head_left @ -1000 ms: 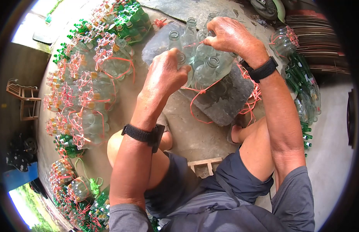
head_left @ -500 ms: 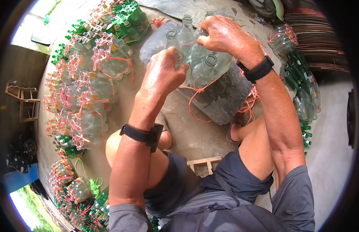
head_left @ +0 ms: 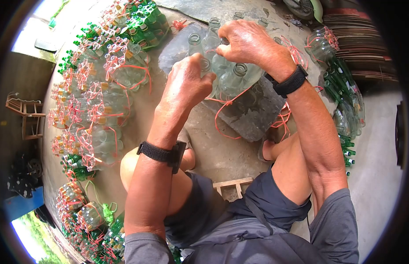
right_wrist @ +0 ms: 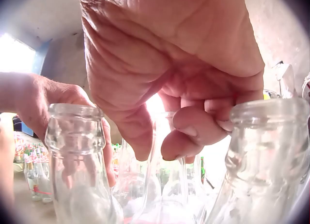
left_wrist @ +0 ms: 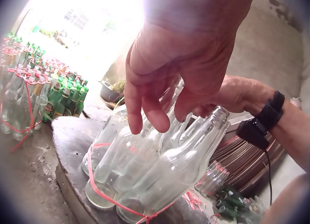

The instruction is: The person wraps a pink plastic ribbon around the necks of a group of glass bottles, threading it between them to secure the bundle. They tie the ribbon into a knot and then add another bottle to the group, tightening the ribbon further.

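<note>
Clear bottles (head_left: 233,75) among tied bundles (head_left: 105,94)

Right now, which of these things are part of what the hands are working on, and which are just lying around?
In hand:
left hand
right hand
clear bottles
red string
stone slab

Lying about:
tied bottle bundles
green bottles
wooden frame
stacked discs

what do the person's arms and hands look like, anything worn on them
Both arms are bare from the short grey sleeves down. Each wrist carries a black strap with a small black box on it: one on the left wrist, one on the right wrist. In the left wrist view a thin black cable hangs from the right one. The left hand and right hand wear no gloves or rings that show.
</note>
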{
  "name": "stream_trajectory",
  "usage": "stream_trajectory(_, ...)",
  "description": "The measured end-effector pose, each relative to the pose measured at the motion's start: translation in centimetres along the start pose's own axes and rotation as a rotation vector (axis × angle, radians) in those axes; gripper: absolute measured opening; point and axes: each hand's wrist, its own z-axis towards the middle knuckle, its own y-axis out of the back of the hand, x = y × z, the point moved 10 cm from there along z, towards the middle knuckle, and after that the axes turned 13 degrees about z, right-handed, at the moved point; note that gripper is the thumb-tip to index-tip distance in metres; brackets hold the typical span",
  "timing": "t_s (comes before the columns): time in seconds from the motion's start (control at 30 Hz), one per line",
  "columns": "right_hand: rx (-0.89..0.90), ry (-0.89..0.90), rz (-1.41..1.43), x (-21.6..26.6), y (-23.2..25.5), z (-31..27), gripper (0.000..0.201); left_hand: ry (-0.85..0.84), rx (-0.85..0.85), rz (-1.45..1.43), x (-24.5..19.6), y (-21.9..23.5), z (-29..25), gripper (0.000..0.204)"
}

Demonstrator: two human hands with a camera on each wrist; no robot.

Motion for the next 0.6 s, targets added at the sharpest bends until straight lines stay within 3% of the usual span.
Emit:
stream_trajectory(0.47,-0.030,0.040,0.054,0.22,-0.59,0.03,0.037,0.019,0.037,0.085,-0.43,0.10,0.25,0.037)
stream_trajectory(0.57,-0.007,0.008,0.050,0.18,-0.74,0.04,0.036,-0.004,0.008,0.105,-0.49,0.05,0.54,0.037)
stream_trajectory(0.6,0.010,0.001,0.071,0.20,-0.95,0.11,0.036,-0.090,-0.089,0.037,-0.79,0.41,0.78,0.039)
